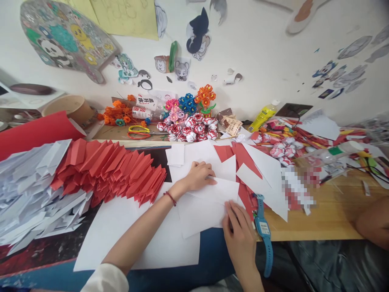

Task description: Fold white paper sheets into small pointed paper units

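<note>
A folded or overlapping sheet of white paper (197, 217) lies in front of me, on top of larger white sheets (121, 235). My left hand (199, 176), with a dark red beaded bracelet on the wrist, has its fingers curled down on the paper's upper part. At the paper's right edge, my right hand (240, 227) grips it with bent fingers; the thumb is partly hidden. Small white rectangles (176, 155) lie beyond my left hand. Red paper pieces (243, 162) and white offcuts (264, 162) are past the right hand.
Folded red paper pieces (106, 168) and folded white ones (27, 194) are heaped at left. Red-and-white paper flowers (194, 127), scissors (138, 132) and a yellow bottle (263, 117) stand along the wall. A blue watch (263, 229) hangs over the table edge; another person's arm (373, 221) is at right.
</note>
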A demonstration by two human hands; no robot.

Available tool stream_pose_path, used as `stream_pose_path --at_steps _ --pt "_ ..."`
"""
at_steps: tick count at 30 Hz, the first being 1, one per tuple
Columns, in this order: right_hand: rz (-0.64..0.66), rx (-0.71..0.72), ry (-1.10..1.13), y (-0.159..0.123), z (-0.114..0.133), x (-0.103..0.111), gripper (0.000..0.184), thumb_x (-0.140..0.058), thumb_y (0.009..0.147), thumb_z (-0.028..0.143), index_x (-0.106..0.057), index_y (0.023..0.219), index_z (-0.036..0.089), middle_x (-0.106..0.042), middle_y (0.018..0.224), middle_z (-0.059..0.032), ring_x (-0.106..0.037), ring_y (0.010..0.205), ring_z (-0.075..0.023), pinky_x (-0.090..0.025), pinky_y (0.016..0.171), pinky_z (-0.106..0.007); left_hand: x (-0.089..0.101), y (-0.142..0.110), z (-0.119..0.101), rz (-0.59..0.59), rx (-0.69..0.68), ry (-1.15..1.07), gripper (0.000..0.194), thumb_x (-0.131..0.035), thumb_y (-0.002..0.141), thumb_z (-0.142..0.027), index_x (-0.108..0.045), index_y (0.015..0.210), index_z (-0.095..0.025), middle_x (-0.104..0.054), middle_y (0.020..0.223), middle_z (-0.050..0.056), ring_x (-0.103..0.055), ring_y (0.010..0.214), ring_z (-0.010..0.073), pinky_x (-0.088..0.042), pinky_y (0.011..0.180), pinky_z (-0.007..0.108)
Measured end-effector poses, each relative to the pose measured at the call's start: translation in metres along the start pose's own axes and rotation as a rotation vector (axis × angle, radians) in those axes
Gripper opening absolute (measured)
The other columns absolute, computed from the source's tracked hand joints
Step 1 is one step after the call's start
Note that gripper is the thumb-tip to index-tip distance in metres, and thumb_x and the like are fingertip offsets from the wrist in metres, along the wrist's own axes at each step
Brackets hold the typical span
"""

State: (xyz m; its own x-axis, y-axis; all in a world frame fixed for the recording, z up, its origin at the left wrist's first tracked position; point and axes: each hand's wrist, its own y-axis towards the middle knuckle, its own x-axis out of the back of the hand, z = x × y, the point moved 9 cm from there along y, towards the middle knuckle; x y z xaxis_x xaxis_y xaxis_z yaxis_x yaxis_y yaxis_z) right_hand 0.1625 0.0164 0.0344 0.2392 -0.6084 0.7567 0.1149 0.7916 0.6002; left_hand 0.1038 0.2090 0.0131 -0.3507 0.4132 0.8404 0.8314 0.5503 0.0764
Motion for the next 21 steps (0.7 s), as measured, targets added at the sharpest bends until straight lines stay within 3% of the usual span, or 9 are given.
stream_pose_path --at_steps 10,21 --pt "-0.031 -0.106 -0.052 -0.007 -0.015 0.009 0.035 -0.059 0.086 0.013 -0.064 0.120 0.020 -0.053 0.136 -0.0109 -0.048 0.125 -0.0310 -0.045 0.101 -0.053 0.001 -0.001 -0.001 0.003 0.001 -0.002 0.020 -0.061 0.086 -0.043 -0.067 0.090 -0.024 -0.059 0.095 0.000 -0.048 0.098 0.0191 -0.023 0.080 0.035" --pt "-0.092 -0.154 -0.063 -0.011 -0.012 0.011 0.034 -0.059 0.086 0.011 -0.065 0.119 0.017 -0.055 0.134 -0.0121 -0.050 0.123 -0.0313 -0.045 0.100 -0.053 -0.001 0.000 0.000 0.002 0.006 0.006 0.020 -0.060 0.086 -0.043 -0.066 0.091 -0.025 -0.060 0.095 0.001 -0.049 0.098 0.0193 -0.023 0.080 0.036"
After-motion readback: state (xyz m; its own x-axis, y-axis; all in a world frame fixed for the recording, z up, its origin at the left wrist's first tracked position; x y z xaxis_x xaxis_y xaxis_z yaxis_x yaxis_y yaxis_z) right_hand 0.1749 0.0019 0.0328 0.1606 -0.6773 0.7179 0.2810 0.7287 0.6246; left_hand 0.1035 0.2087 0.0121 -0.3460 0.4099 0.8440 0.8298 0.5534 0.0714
